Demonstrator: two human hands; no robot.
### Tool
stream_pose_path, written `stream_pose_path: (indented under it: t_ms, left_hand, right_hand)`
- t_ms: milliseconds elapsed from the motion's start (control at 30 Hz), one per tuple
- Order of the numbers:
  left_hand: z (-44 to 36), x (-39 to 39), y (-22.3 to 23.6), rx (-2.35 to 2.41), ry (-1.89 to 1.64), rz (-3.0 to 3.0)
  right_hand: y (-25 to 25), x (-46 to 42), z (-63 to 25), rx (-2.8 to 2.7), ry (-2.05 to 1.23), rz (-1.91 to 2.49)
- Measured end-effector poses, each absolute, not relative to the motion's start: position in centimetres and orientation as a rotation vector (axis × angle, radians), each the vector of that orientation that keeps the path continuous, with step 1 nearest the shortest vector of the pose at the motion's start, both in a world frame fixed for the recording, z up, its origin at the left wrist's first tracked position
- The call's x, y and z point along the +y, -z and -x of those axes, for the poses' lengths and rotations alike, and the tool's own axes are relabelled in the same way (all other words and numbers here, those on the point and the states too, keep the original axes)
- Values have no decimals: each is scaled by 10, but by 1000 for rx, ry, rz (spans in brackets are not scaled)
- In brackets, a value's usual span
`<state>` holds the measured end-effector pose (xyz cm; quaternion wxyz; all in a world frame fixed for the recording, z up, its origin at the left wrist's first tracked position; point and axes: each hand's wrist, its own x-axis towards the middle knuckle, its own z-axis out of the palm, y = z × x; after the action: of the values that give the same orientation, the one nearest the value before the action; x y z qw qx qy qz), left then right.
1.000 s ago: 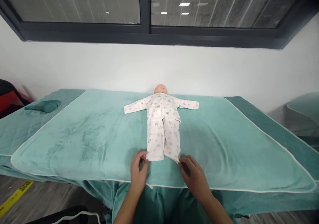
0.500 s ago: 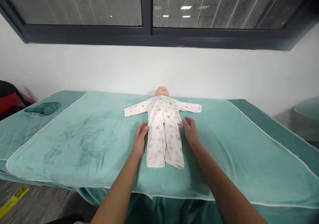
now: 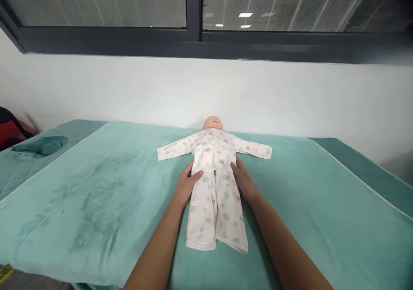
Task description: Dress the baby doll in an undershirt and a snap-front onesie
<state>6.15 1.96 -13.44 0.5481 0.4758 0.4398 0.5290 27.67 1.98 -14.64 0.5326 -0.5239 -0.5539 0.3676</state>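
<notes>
A baby doll lies on its back on a teal towel, head toward the wall, arms spread. It wears a white printed shirt and matching trousers. My left hand grips the doll's waist from the left, thumb over the trouser top. My right hand holds the waist from the right, fingers curled along the shirt hem. Both hands clasp the doll's hips between them.
The towel covers a table draped in darker teal cloth. A rolled dark green cloth lies at the far left. A white wall and a dark-framed window stand behind. Something red and black shows at the left edge.
My hands left the trouser cuffs, moved up along the legs, and now close on the doll's waist. The view has come nearer to the doll.
</notes>
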Motion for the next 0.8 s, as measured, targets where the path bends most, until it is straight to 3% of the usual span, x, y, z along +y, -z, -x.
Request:
stream_pose_path:
  t_ms: [167,400,800]
  left_hand:
    - [-64,33,136,960,-1288,-1012]
    - [-63,37,149,1335,-1469,-1081]
    - [-57,29,160,1381,-1598,-1044]
  right_hand:
    - [140,30,-270,-1285,-899,1299]
    - [147,8,-267,-1298,-791,1434]
    - [163,-30,-280,-1137,-652,1546]
